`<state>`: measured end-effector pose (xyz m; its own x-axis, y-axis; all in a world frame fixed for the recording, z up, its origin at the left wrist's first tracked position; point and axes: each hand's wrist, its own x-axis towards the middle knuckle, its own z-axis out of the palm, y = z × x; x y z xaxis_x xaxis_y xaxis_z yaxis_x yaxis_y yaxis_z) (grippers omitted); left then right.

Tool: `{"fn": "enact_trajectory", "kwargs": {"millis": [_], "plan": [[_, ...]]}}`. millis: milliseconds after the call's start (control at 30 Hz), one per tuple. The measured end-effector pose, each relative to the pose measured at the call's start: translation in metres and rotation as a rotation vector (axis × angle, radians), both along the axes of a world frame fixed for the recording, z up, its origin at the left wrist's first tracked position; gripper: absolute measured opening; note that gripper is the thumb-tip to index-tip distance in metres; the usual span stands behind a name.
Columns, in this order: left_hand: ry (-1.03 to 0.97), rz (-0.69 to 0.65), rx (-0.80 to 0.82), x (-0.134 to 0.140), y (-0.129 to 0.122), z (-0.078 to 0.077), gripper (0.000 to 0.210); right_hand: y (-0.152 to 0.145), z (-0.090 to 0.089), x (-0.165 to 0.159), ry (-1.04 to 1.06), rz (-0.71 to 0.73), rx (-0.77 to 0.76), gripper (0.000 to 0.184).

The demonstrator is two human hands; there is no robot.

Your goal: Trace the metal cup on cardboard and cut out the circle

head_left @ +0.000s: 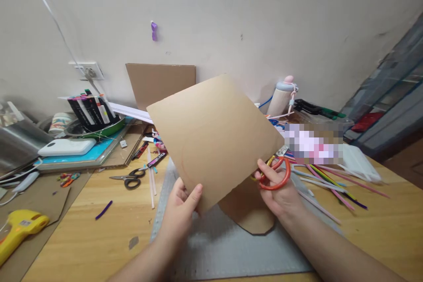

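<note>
My left hand [183, 205] pinches the lower corner of a brown cardboard sheet [214, 136] and holds it tilted up above the table. My right hand [279, 189] grips orange-handled scissors [276, 174] at the sheet's lower right edge; the blades are hidden behind the cardboard. A rounded cardboard offcut [249, 216] lies on the grey cutting mat [228, 246] just under the sheet.
Black scissors [130, 178], straws [151, 180] and a purple pipe cleaner [104, 209] lie left of the mat. A yellow glue gun [18, 229] sits at the far left. Coloured straws [330, 183] spread to the right. Another cardboard piece [158, 81] leans on the wall.
</note>
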<state>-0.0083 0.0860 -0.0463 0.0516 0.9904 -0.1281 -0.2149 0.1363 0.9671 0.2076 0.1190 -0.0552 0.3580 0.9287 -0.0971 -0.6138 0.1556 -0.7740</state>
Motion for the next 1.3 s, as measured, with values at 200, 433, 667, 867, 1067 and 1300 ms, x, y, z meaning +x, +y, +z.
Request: {"fn": "enact_trajectory", "kwargs": {"millis": [200,433,667,867,1067,1300], "plan": [[-0.218,0.074,-0.106,-0.010,-0.001,0.001,0.059,-0.009,-0.001,-0.006,-0.095,0.086,0.090,0.039],[-0.113,0.428,0.127,-0.020,-0.004,0.006,0.061,-0.030,0.001,-0.013,-0.341,0.525,0.176,0.038],[-0.076,0.544,0.263,-0.017,-0.008,0.009,0.053,-0.058,-0.024,-0.041,-0.391,0.893,0.188,0.050],[-0.141,0.614,0.191,-0.010,-0.015,0.006,0.050,-0.064,-0.029,-0.043,-0.522,0.966,0.203,0.055],[-0.002,0.462,0.151,-0.003,-0.022,-0.005,0.042,-0.064,-0.028,-0.046,-0.535,0.898,0.233,0.057],[0.044,0.400,0.119,-0.005,-0.026,-0.009,0.036,-0.067,-0.031,-0.051,-0.480,0.863,0.274,0.055]]}}
